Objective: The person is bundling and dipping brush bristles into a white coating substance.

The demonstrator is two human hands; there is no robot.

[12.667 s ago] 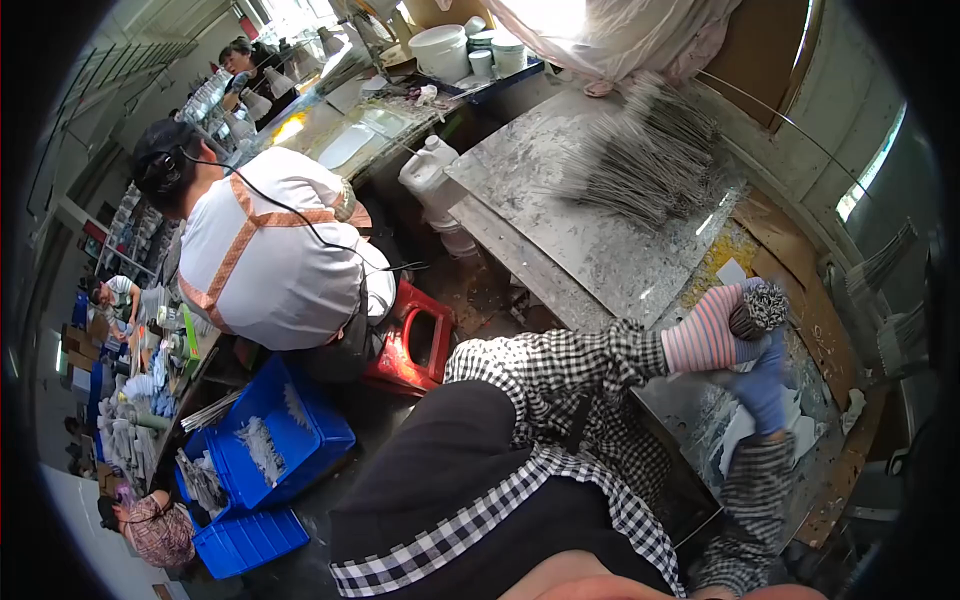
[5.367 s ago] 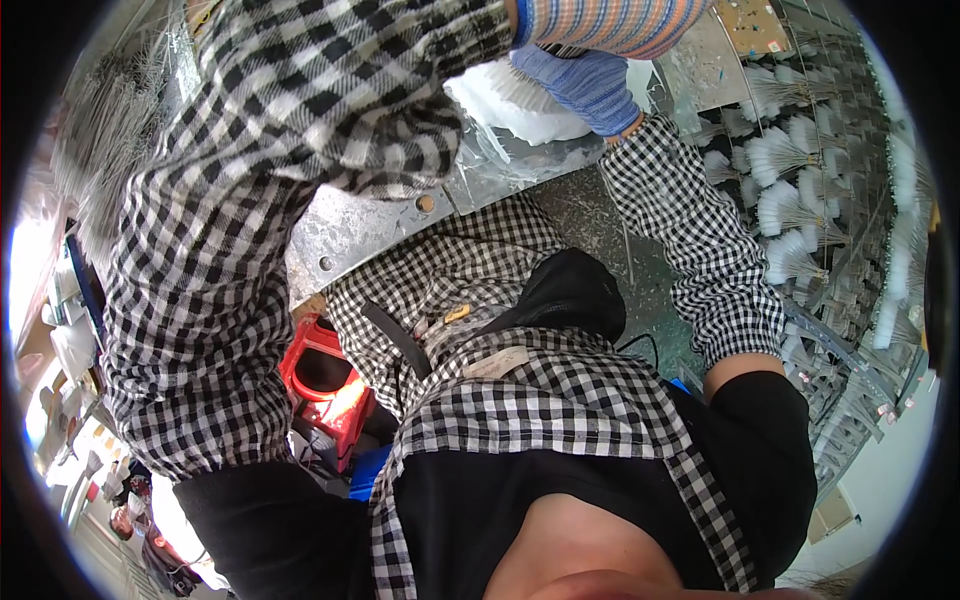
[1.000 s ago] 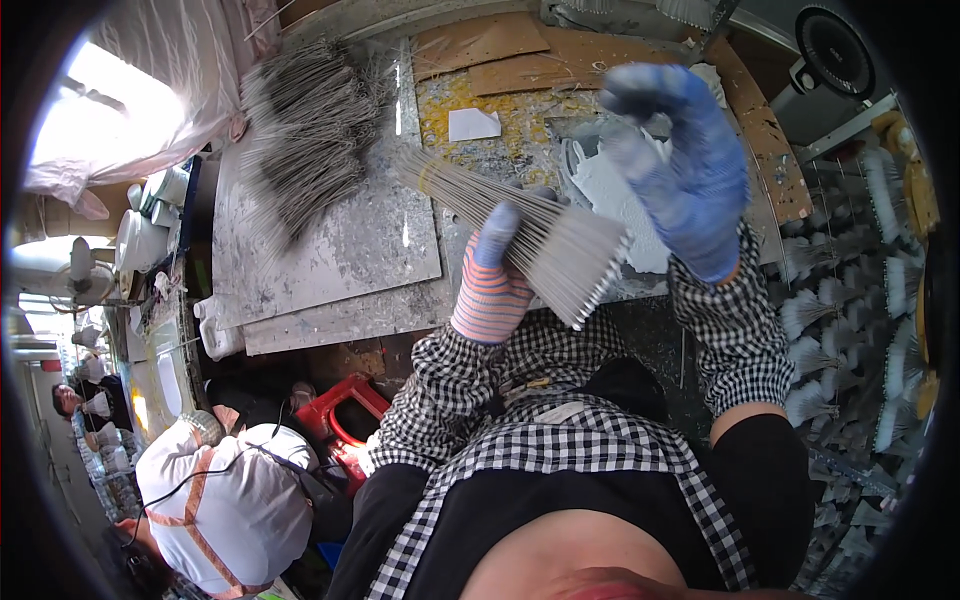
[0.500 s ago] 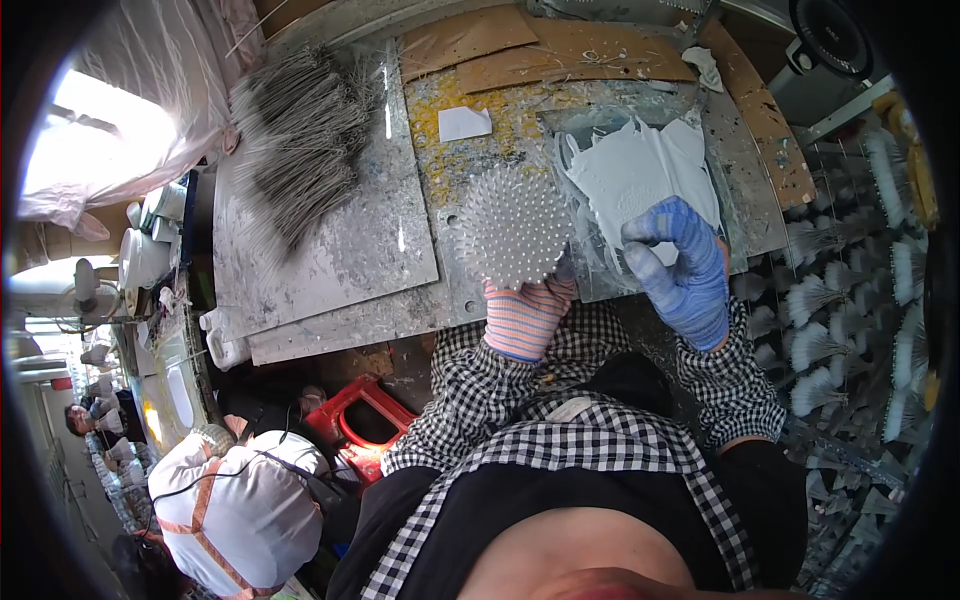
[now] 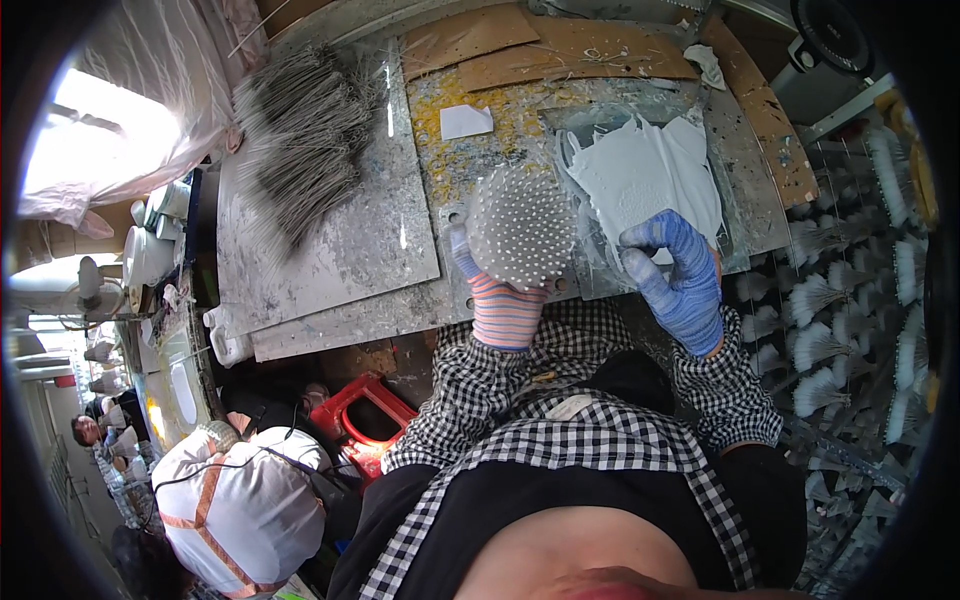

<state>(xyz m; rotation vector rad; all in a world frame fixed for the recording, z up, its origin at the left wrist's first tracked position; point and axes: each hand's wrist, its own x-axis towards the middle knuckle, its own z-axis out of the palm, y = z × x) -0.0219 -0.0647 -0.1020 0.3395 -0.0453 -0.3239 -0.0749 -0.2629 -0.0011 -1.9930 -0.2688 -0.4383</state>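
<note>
My left hand (image 5: 503,308), in a pink-and-blue striped glove, is wrapped round a bundle of thin stalks (image 5: 522,228). From above, the bundle's top is a grey dome dotted with white tips; its lower part is hidden. My left thumb stands up along its left side. At the near edge of a broad smear of white paste (image 5: 645,170), my right hand (image 5: 685,285) in a blue glove curls its index finger and thumb into a pinch. Anything between those fingertips is too small to make out. The paste lies on a clear sheet (image 5: 733,235) on the worktable.
A heap of thin grey stalks (image 5: 310,140) lies on a metal board (image 5: 390,240) at left. Behind are a white paper (image 5: 466,122) and brown cardboard (image 5: 570,55). White bristly tufts (image 5: 820,340) hang at right. A red stool (image 5: 365,420) and another person (image 5: 240,500) are lower left.
The stalk bundle has shifted slightly right and turned in my left hand, whose thumb now shows on its left side. My right hand has moved slightly nearer to me.
</note>
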